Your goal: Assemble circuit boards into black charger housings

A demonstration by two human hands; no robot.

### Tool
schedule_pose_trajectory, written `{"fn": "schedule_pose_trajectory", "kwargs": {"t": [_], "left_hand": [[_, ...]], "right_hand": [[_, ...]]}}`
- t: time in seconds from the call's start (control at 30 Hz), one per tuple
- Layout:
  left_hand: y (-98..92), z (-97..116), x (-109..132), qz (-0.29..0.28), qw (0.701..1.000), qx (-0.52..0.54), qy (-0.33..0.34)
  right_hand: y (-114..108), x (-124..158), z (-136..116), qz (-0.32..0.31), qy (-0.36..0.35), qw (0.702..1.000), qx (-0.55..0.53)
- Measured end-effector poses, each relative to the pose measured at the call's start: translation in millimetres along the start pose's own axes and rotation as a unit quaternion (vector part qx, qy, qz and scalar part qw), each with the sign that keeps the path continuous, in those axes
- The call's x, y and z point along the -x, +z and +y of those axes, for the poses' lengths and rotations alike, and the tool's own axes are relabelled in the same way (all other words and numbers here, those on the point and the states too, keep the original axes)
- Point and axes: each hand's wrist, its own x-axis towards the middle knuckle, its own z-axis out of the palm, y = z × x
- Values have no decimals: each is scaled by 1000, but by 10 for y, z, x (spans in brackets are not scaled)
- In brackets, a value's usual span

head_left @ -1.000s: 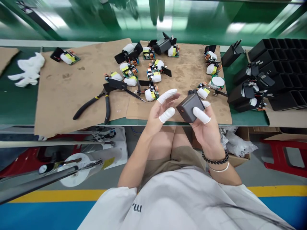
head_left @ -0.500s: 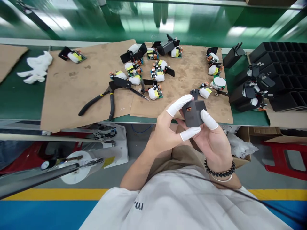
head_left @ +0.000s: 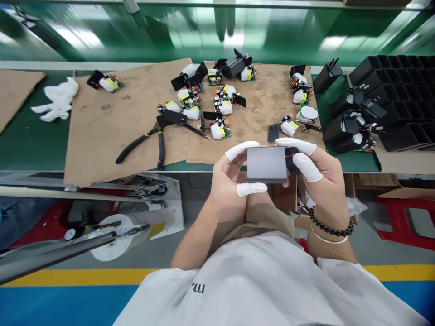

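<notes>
A dark grey rectangular plastic case (head_left: 267,165) is held up in front of the table's near edge, its broad flat side facing me. My left hand (head_left: 234,174) grips its left end between thumb and index finger, both in white finger cots. At the case's right end, my right hand (head_left: 314,167) pinches a black end piece (head_left: 292,160) with a thin reddish wire showing by it. Whether this piece is joined to the case I cannot tell. Just beyond the hands lie a small black plate (head_left: 273,132) and a circuit board (head_left: 288,126) with white filler.
Cardboard sheets (head_left: 136,99) cover the green table, with several circuit boards (head_left: 222,130) on them. Pliers (head_left: 159,131) and a black-handled tool (head_left: 195,130) lie left of centre. Empty black cases (head_left: 404,99) stand in rows at right. A white glove (head_left: 57,99) lies at far left.
The case has turned from its end face to its broad side. My right hand has moved right to the black end piece; my left hand still holds the case.
</notes>
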Motion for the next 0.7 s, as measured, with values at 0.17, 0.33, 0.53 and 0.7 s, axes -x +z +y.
{"fn": "schedule_pose_trajectory", "kwargs": {"t": [0.17, 0.33, 0.53, 0.7], "left_hand": [[-36, -72, 33, 10, 994, 76, -81], [73, -125, 82, 23, 973, 171, -154], [83, -110, 53, 63, 987, 108, -98], [44, -90, -32, 75, 987, 111, -89]], "right_hand": [[-257, -170, 235, -90, -56, 994, -3], [-208, -351, 556, -21, -93, 987, -130], [-194, -346, 221, 26, -64, 995, -76], [-159, -465, -180, -196, -95, 963, 159]]}}
